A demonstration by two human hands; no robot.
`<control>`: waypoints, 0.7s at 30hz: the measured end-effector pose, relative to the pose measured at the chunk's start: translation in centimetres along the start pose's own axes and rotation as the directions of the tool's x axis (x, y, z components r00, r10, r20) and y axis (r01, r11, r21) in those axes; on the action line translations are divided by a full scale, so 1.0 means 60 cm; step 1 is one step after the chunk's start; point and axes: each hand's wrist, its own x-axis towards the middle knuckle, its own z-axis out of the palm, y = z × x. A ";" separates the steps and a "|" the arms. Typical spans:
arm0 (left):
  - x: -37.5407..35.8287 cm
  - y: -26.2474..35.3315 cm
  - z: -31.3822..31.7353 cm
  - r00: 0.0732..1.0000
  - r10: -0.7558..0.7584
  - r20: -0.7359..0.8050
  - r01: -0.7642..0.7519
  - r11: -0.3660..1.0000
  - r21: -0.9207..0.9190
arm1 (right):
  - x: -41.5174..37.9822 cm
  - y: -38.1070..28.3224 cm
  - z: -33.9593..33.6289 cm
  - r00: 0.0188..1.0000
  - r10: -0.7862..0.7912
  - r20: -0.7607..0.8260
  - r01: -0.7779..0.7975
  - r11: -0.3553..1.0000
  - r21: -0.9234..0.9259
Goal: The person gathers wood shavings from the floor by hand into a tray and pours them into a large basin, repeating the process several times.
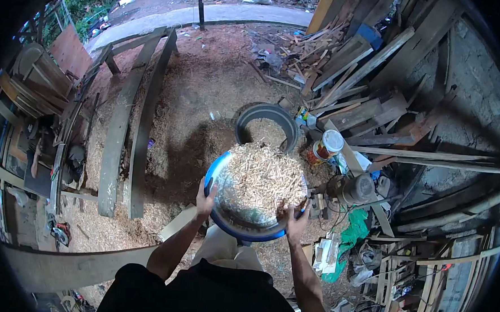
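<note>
A wide round basin [240, 232] with a blue rim is held out in front of my body. Wood shavings [266, 176] are heaped in it, mostly toward its far and right side, leaving the shiny near wall bare. My left hand [205, 200] grips the rim on the left. On the right, my right hand [296, 220] is closed on the rim near the lower edge. Just beyond the basin stands a dark round tub [266, 110] with shavings inside; the basin's far edge overlaps it in view.
Long wooden planks [128, 121] rest as a bench at left. Scrap wood [350, 76] is piled at the right. A lidded paint bucket [325, 146], a motor [358, 189] and a green plastic sheet [352, 235] lie close on my right. Shavings cover the floor [203, 80].
</note>
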 end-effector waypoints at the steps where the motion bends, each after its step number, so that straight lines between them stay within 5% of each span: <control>1: 0.021 -0.007 0.009 1.000 -0.004 -0.003 0.004 1.000 -0.003 | 0.020 0.001 0.010 1.000 0.007 0.002 -0.007 1.000 -0.007; 5: 0.114 0.049 0.039 0.997 -0.070 0.025 0.067 0.995 0.077 | 0.114 0.010 0.073 1.000 0.001 0.021 0.003 0.980 -0.199; 7: 0.189 0.007 0.051 0.988 -0.150 0.043 0.146 0.986 0.082 | 0.167 0.041 0.117 0.996 0.086 0.024 -0.077 0.966 -0.245; 9: 0.254 -0.001 0.067 0.982 -0.187 0.006 0.186 0.982 0.042 | 0.221 0.059 0.175 1.000 0.001 -0.012 -0.004 0.978 -0.208; 11: 0.323 -0.022 0.075 0.988 -0.156 -0.004 0.156 0.983 0.093 | 0.257 0.059 0.215 1.000 -0.010 -0.023 0.001 0.926 -0.378; 13: 0.367 -0.015 0.076 0.987 -0.160 0.021 0.159 0.985 0.063 | 0.297 0.045 0.242 0.988 0.132 0.077 -0.101 0.944 -0.315; 15: 0.409 -0.033 0.092 0.970 -0.244 0.005 0.242 0.964 0.107 | 0.340 0.044 0.275 0.999 -0.044 0.023 0.049 0.932 -0.358; 17: 0.457 -0.073 0.110 0.986 -0.155 -0.067 0.168 0.942 0.289 | 0.395 0.059 0.312 0.998 -0.050 0.027 0.056 0.920 -0.388; 20: 0.520 -0.065 0.141 0.961 -0.273 -0.052 0.277 0.941 0.192 | 0.465 0.082 0.356 0.996 0.084 0.037 -0.054 0.862 -0.503; 21: 0.534 -0.033 0.154 0.939 -0.341 -0.037 0.343 0.930 0.136 | 0.478 0.117 0.362 1.000 -0.003 0.006 0.005 0.881 -0.472</control>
